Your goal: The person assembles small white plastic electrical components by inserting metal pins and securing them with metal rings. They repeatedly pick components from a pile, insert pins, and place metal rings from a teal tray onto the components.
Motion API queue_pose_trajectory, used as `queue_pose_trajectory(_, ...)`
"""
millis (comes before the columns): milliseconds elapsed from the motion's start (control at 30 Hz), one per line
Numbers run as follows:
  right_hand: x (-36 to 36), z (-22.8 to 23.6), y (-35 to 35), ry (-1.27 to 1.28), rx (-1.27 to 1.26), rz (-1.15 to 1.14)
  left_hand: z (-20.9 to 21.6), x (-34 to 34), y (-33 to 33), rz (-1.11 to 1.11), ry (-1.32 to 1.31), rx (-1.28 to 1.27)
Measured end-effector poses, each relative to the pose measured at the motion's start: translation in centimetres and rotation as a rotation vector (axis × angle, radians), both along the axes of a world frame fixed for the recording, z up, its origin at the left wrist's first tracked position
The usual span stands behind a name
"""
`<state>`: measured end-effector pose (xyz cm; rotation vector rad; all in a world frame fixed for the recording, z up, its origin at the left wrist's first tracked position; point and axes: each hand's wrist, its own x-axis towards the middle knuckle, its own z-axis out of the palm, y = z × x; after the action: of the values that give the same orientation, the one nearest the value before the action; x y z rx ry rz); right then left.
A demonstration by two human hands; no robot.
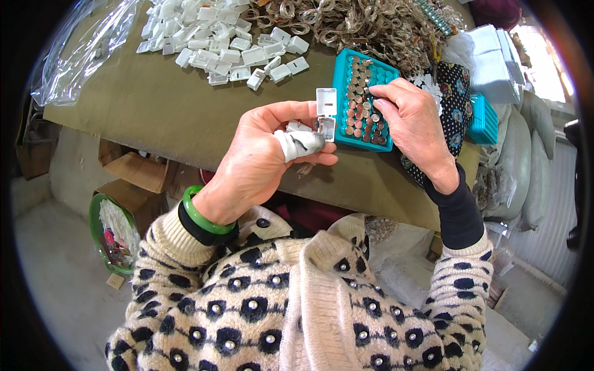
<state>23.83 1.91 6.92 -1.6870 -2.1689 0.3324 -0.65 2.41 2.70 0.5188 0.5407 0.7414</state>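
Observation:
My left hand (247, 148) grips a small white plastic box (327, 102), its lid swung up, at the near left edge of a teal tray (342, 65). White wrapping with a grey, dirty tip (300, 144) covers one finger of this hand. Rows of small, round, copper- and silver-coloured pieces that look like batteries (354, 97) stand on end in the tray. Over the tray's right side, my right hand (416, 120) has thumb and forefinger brought together among these pieces. Whatever is between those fingertips is hidden.
A heap of white plastic boxes (216, 43) lies on the table (154, 99), with tangled, clear-coated wire bundles (346, 25) at the back. Clear plastic film (86, 49) is at the far left. A second teal tray (482, 120) and white stacks (495, 62) stand right.

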Motion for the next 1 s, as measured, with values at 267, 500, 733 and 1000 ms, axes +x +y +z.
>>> queue_pose_trajectory(267,0.0,0.5,0.5,-0.051,-0.096,-0.034,-0.1,-0.3,0.1,0.031,0.072,0.047)
queue_pose_trajectory(500,-0.2,1.1,1.3,0.032,-0.230,-0.146,-0.3,0.2,0.1,0.049,0.102,0.116)
queue_pose_trajectory(733,-4.8,1.2,-3.5,0.339,0.147,-0.069,0.0,0.5,0.0,0.043,0.178,0.125)
queue_pose_trajectory(1000,-7.4,-2.4,-4.5,0.330,0.463,0.038,0.2,0.7,-1.0,0.067,0.110,0.134)
